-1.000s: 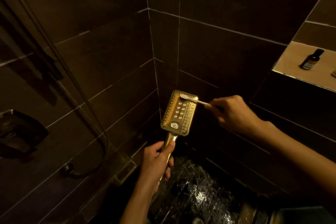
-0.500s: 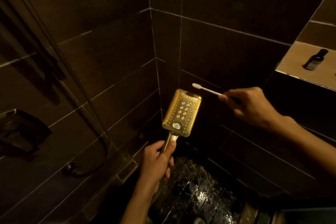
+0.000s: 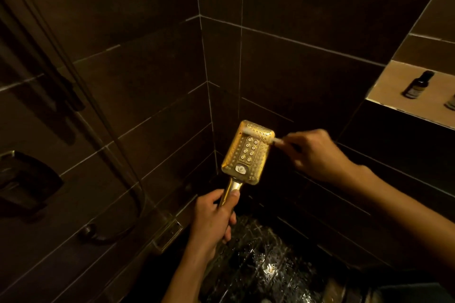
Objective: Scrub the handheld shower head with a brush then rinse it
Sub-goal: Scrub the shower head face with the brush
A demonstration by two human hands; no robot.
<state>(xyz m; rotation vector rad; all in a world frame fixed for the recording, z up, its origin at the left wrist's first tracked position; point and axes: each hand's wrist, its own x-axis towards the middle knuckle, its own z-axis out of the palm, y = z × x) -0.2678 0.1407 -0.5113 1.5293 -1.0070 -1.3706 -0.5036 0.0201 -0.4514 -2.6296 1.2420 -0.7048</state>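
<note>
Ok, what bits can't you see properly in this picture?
Head view:
1. Brush: blurred; its handle hides inside the right hand.
2. Shower head: lower handle covered by the left hand's grip.
3. Bottle on the shelf: label too small and dim to read.
4. Second container beside it: cut off by the right edge.

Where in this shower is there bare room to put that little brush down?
Bare room: the left end of the lit niche shelf, between its corner and the dark bottle, and the wet floor below the left hand. Crowded: the shelf's right end, where a second bottle stands, and around the shower head, where the right hand holds the brush.
</note>
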